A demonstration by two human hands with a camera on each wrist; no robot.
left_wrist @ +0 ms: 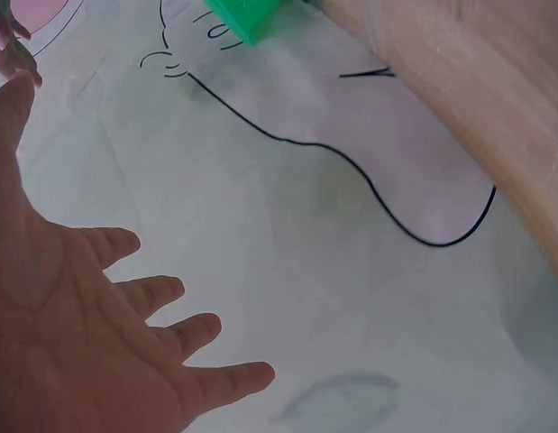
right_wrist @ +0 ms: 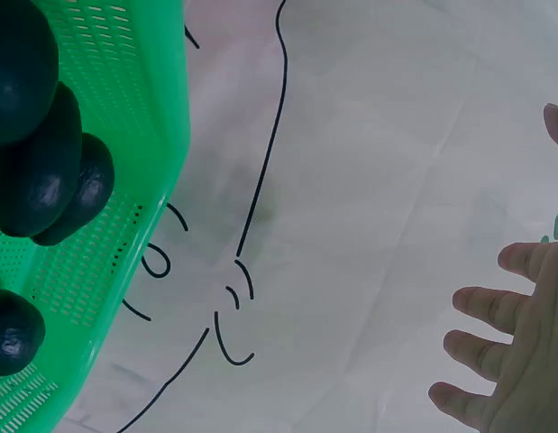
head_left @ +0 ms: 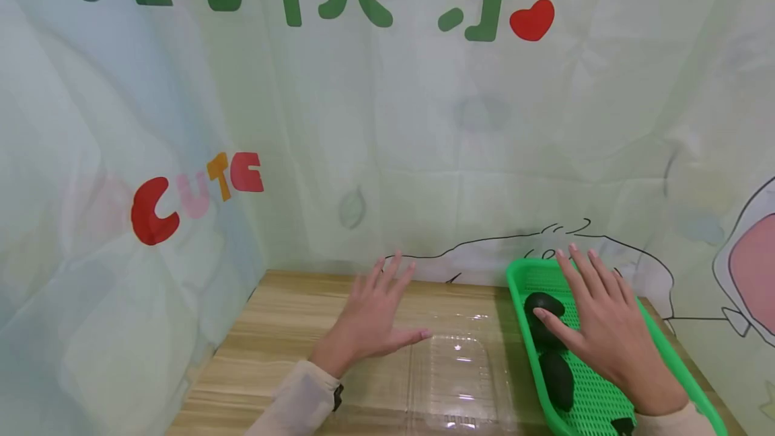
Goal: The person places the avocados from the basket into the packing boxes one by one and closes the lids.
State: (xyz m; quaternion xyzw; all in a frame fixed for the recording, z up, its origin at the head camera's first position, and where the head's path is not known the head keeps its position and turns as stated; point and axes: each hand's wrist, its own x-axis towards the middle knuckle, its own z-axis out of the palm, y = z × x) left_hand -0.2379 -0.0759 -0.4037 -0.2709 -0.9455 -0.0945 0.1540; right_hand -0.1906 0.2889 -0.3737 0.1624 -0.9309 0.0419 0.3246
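Observation:
My left hand (head_left: 371, 320) is held up over the wooden table with its fingers spread and nothing in it. Below and to its right, a clear plastic clamshell box (head_left: 458, 372) lies on the tabletop. My right hand (head_left: 611, 328) hovers above a green perforated basket (head_left: 516, 315), fingers straight and thumb out to the left, holding nothing. Several dark, smooth, oval avocado-like fruits (head_left: 556, 379) lie along the left side of this basket. The right wrist view shows the fruits (right_wrist: 40, 171) bunched together, apart from the right hand (right_wrist: 522, 334).
The wooden table (head_left: 254, 342) meets a printed cloth backdrop (head_left: 424, 133) at the back and left. Its right edge runs just beyond the basket. A small black object (head_left: 622, 426) shows by the right wrist.

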